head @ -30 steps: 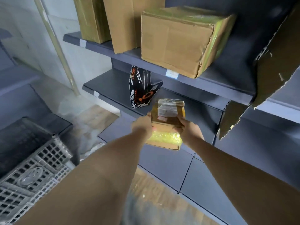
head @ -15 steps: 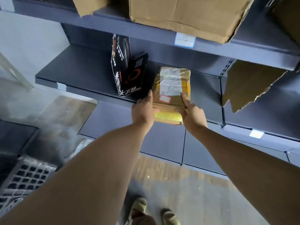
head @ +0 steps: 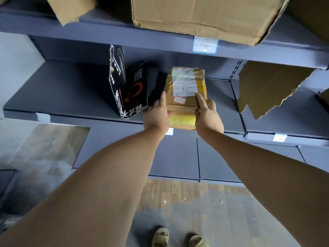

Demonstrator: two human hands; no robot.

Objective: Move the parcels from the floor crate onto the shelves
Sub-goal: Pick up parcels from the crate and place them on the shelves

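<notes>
Brown taped parcel (head: 185, 90), mid-air a second ago, now lies at the middle shelf's (head: 71, 90) front edge beside the black box (head: 128, 86), left hand (head: 156, 118) and right hand (head: 209, 118) fingers (head: 200, 101) still clamped on its near end, so only letting go seems left.

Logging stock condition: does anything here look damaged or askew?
Yes. The black printed carton beside the tan taped parcel on the grey metal shelf has ragged, torn edges, and a torn brown cardboard sheet is at the right.
</notes>
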